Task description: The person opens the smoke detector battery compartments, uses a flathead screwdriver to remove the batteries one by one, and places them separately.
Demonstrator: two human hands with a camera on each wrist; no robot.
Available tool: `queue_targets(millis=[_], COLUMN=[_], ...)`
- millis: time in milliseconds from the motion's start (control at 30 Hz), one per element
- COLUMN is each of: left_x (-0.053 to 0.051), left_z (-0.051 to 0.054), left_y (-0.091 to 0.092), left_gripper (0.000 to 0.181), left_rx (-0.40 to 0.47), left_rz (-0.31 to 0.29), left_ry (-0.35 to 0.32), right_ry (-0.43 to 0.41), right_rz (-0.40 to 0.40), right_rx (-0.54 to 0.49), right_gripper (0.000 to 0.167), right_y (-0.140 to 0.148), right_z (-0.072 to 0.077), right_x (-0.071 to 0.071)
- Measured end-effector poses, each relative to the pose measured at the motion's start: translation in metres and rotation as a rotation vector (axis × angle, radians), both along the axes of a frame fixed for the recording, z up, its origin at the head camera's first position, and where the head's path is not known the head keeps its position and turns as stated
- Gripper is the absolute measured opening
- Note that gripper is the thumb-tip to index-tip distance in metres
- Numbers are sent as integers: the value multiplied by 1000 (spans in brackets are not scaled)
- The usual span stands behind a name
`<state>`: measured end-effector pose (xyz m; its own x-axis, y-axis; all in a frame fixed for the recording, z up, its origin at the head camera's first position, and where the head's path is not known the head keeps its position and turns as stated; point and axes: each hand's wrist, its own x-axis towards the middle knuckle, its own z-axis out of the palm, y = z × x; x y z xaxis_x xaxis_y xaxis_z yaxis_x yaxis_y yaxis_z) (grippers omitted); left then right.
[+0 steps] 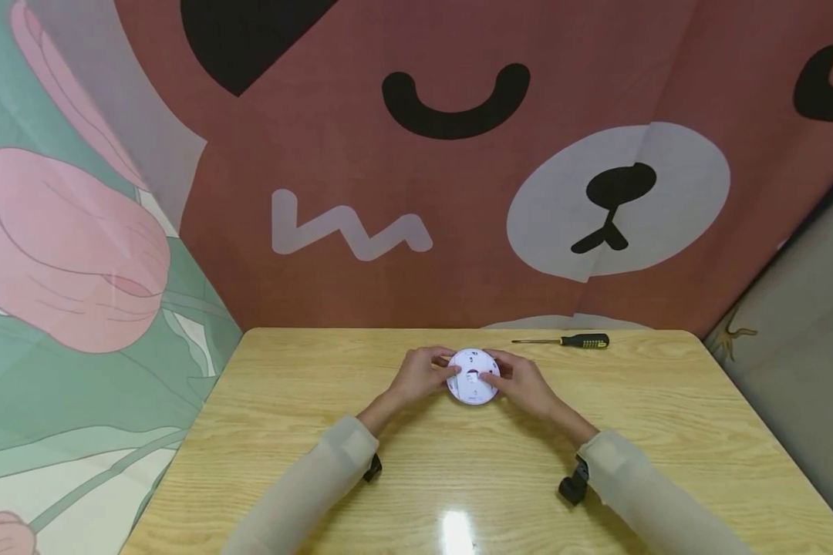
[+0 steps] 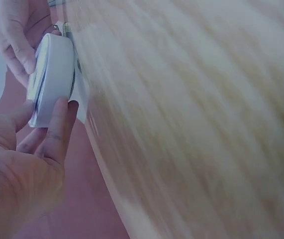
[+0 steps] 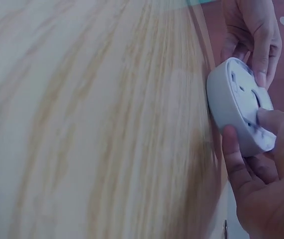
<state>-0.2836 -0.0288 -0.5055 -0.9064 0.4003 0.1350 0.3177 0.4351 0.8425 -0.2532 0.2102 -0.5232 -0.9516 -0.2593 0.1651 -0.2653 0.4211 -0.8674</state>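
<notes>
A round white smoke detector (image 1: 467, 395) is held between both hands above the far half of the table, its slotted back plate facing up toward the head camera. My left hand (image 1: 416, 375) grips its left edge, thumb on the plate and fingers around the side. On the opposite edge my right hand (image 1: 525, 383) holds it, with the thumb pressing near the middle opening. From the left wrist, the thick rim of the detector (image 2: 58, 74) shows, with a thin gap along the plate. The right wrist view shows slots and small holes in the detector's plate (image 3: 248, 94).
A screwdriver (image 1: 585, 341) with a black and yellow handle lies near the table's back edge, right of the hands, its shaft pointing left. The wooden table (image 1: 298, 385) ends against a printed cloth (image 1: 361, 293). Each wrist carries a small black camera (image 1: 573, 486).
</notes>
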Motion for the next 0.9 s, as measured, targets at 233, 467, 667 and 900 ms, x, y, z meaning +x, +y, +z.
queue_targets(millis=[233,467,667,900], left_x=[0,0,1,1], left_z=[-2,-2,-2,-3], left_y=[-1,0,1,0], left_gripper=[28,27,30,36], left_rx=[-2,-12,40,49], left_rz=[2,8,15,41], left_ry=[-63,-98,-177,-204], right_ry=[-4,2,37,12], right_rz=[-5,-42,-69,-71], right_rx=[13,58,106,94], right_gripper=[52,51,49,51], right_y=[-3,-6,-5,-7], right_z=[-1,-1,-3,-2], right_x=[0,-2,-3,-2])
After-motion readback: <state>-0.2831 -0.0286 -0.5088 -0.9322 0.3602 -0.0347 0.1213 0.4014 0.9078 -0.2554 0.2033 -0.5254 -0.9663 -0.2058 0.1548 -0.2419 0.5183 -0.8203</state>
